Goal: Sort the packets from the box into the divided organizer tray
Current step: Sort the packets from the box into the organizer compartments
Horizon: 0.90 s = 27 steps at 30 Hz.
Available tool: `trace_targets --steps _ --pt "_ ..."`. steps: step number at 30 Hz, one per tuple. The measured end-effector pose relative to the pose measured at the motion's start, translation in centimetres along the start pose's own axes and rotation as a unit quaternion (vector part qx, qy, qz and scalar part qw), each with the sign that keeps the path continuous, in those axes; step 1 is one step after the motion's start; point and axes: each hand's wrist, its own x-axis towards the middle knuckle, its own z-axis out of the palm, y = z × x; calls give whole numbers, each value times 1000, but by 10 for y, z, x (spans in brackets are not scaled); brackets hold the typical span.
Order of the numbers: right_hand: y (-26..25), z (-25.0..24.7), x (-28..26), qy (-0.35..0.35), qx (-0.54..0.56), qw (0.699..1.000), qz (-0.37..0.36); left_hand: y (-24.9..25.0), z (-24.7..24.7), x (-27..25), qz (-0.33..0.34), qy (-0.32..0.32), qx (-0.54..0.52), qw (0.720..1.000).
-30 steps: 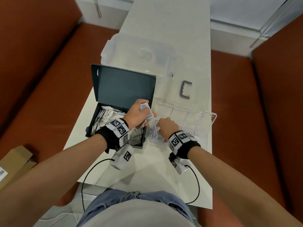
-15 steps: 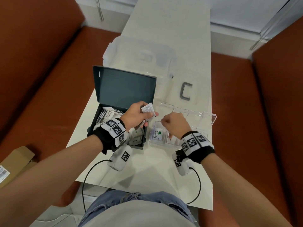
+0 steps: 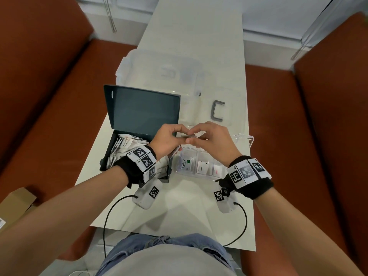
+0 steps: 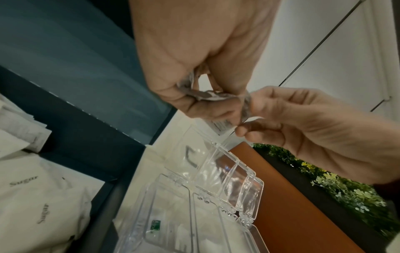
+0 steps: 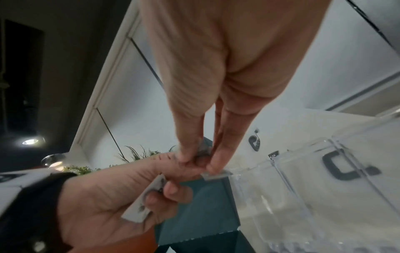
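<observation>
Both hands meet above the clear organizer tray (image 3: 247,138): the left hand (image 3: 166,140) grips several packets (image 5: 138,208), the right hand (image 3: 214,141) pinches one packet (image 4: 245,104). The dark box (image 3: 111,150) at left holds sugar packets (image 4: 41,202); the tray's near compartments hold a Stevia packet (image 3: 185,163) and two others.

Small white packets (image 4: 207,95) sit pinched between the fingers (image 4: 190,104) of both hands. Below the fingers lies the clear divided organizer tray (image 3: 245,138), three packets inside. Left of them stands the open dark box (image 3: 139,110), holding sugar packets (image 4: 41,186).
</observation>
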Motion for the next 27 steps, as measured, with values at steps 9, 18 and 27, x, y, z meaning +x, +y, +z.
trace_targets --steps 9,18,27 --pt "10 -7 -1 69 -2 997 -42 1 -8 3 -97 29 -47 994" --pt "14 -14 2 50 29 998 -27 5 -12 5 -98 5 -59 993" --pt "16 -3 7 27 8 999 34 2 -11 3 -86 16 -63 994"
